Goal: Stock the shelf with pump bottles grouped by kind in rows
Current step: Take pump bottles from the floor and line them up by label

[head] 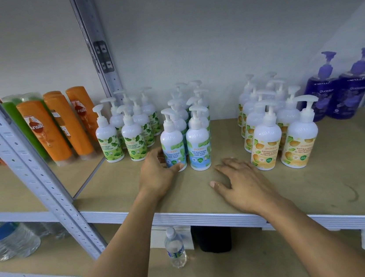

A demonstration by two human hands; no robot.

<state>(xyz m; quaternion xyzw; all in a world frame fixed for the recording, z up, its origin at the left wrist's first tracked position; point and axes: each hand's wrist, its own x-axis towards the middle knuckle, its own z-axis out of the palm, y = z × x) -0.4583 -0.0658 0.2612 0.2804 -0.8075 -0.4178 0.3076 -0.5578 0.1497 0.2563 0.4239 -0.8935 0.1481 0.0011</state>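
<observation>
White pump bottles stand on the wooden shelf [229, 192] in three groups: green-leaf ones [132, 142] at the left, blue cool-mint ones [198, 145] in the middle, orange ones [267, 144] at the right. My left hand [158, 175] grips the base of the front-left cool-mint bottle [172, 143], thumb across its front. My right hand [244, 181] rests flat on the shelf board, fingers spread, between the mint and orange groups and touching no bottle.
Two purple pump bottles [339, 93] stand at the far right back. Orange and green shampoo bottles [45, 130] fill the neighbouring bay beyond a grey upright [31, 170]. Below are a water bottle [175, 247], a dark container [214, 238] and packed water bottles [8, 240].
</observation>
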